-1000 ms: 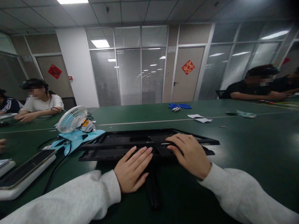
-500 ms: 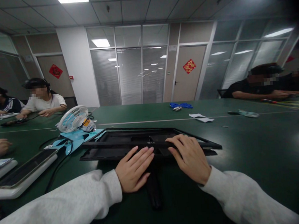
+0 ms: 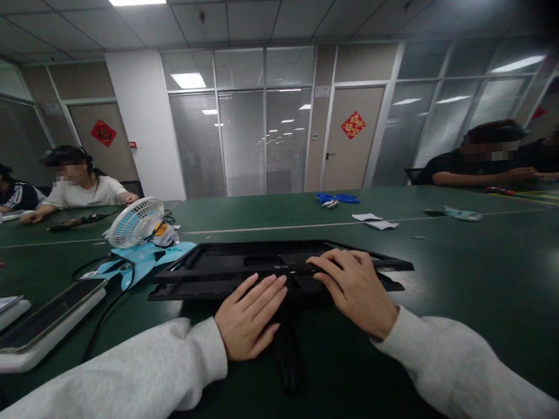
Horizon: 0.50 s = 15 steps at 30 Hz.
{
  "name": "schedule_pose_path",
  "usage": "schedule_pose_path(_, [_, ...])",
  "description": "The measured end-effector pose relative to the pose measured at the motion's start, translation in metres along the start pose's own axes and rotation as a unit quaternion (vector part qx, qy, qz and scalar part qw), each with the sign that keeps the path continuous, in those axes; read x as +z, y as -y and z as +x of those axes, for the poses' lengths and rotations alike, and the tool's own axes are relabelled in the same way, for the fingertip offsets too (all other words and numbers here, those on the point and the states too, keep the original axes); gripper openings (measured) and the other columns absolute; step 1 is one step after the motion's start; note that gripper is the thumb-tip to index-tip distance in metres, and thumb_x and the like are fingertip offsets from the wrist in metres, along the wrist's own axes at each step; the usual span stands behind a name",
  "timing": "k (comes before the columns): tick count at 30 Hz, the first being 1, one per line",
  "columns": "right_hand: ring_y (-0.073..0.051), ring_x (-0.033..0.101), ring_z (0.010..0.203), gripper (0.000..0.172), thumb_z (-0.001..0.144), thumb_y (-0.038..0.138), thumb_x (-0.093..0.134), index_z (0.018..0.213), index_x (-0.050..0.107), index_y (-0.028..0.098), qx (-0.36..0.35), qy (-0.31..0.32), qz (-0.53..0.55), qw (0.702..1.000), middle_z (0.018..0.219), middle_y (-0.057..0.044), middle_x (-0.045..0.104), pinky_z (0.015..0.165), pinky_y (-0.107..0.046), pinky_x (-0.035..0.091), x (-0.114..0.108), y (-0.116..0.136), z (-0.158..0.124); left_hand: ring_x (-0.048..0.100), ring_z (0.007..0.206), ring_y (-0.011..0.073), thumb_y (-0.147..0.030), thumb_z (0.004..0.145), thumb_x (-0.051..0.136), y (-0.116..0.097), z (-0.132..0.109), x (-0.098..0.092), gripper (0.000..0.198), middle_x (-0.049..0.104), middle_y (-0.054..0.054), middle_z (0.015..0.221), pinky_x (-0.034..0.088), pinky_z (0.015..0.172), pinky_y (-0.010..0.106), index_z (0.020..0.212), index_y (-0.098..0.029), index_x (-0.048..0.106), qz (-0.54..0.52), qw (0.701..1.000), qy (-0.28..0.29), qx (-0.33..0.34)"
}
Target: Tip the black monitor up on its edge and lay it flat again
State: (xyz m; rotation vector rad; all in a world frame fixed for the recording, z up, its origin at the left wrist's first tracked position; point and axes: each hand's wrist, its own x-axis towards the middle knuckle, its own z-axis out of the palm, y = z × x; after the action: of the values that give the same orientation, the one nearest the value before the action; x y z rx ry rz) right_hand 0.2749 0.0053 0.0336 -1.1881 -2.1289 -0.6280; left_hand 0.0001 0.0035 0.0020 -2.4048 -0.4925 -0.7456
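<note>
One black frame [image 3: 207, 274], slightly lower now — right fingers [image 3: 325, 264] closed on its edge, left fingers [image 3: 261, 295] open

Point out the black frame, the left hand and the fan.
Black frame [image 3: 281, 267]: head view, on its front bar.
Left hand [image 3: 247, 319]: head view, on the back of the hand.
Fan [image 3: 134, 225]: head view, on its round grille.

On the table [image 3: 471, 279], a fan [image 3: 137, 222] sits behind-left of the frame [image 3: 259, 270], papers [image 3: 382, 225] behind-right.
</note>
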Motion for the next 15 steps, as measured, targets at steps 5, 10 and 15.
schedule_pose_path(5, [-0.019, 0.057, 0.099, 0.026, 0.098, 0.028, 0.049, 0.121, 0.062, 0.026, -0.006, -0.011, -0.013, 1.000, 0.108, -0.006, 0.064, 0.087, -0.039, 0.029, 0.0013, -0.0023, -0.0009, 0.026, 0.147, 0.0243, -0.026, 0.096, 0.042, -0.0006, -0.0006, 0.0001, 0.055, 0.033, 0.013, 0.156, 0.016, 0.122, 0.042, 0.146, -0.004, 0.040, -0.001, 1.000, 0.002, -0.003])
schedule_pose_path(10, [-0.019, 0.058, 0.099, 0.027, 0.098, 0.028, 0.050, 0.122, 0.061, 0.026, -0.009, -0.011, -0.015, 1.000, 0.109, -0.006, 0.064, 0.087, -0.039, 0.028, 0.0015, -0.0041, -0.0010, 0.026, 0.147, 0.0247, -0.026, 0.096, 0.040, -0.0003, 0.0002, -0.0008, 0.054, 0.033, 0.013, 0.156, 0.015, 0.122, 0.043, 0.146, -0.004, 0.040, -0.009, 1.000, 0.007, -0.002])
schedule_pose_path(15, [-0.019, 0.057, 0.098, 0.026, 0.099, 0.029, 0.047, 0.120, 0.063, 0.026, 0.003, -0.005, -0.003, 1.000, 0.109, -0.006, 0.064, 0.086, -0.038, 0.028, 0.0025, -0.0035, -0.0019, 0.025, 0.147, 0.0256, -0.027, 0.096, 0.042, 0.0000, 0.0004, -0.0014, 0.056, 0.032, 0.013, 0.157, 0.014, 0.122, 0.044, 0.146, -0.004, 0.039, -0.007, 1.000, 0.015, -0.006])
